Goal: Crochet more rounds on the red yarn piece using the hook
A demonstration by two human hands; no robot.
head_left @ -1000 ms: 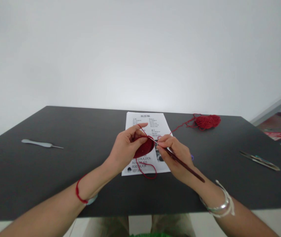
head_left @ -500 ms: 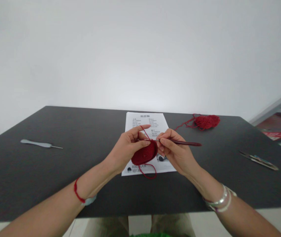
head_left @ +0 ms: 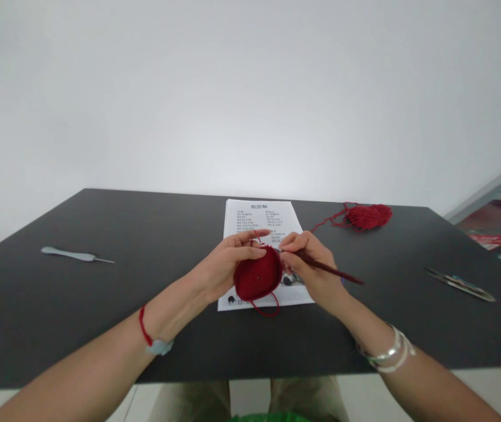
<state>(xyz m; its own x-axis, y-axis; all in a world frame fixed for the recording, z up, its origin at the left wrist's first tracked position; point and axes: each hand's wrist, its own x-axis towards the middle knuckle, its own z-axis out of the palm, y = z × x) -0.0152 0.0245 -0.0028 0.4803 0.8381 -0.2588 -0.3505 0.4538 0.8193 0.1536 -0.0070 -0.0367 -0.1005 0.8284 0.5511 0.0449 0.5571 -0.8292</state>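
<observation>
Between my hands is a round, dark red crochet piece (head_left: pixel 256 274), its face turned toward me. My left hand (head_left: pixel 228 258) pinches its upper left edge with the thumb, and red yarn runs over the raised index finger. In my right hand (head_left: pixel 314 266) is a crochet hook (head_left: pixel 336 271) with a dark red handle, held like a pen and sloping down to the right. The hook's tip is near the top right edge of the piece; fingers partly hide it, so whether it sits in a stitch is unclear. A loop of red yarn (head_left: pixel 268 315) hangs below.
Printed pattern sheets (head_left: pixel 256 220) lie under my hands on the dark table (head_left: pixel 145 234). A red yarn ball (head_left: pixel 368 217) rests at the back right. On the left lies a grey-handled hook (head_left: pixel 72 254); thread snips (head_left: pixel 461 285) lie on the right. A white wall stands behind.
The hook's handle end has swung downward, from nearly level to sloping. The crochet piece now faces me more fully, and my left index finger has lowered a little.
</observation>
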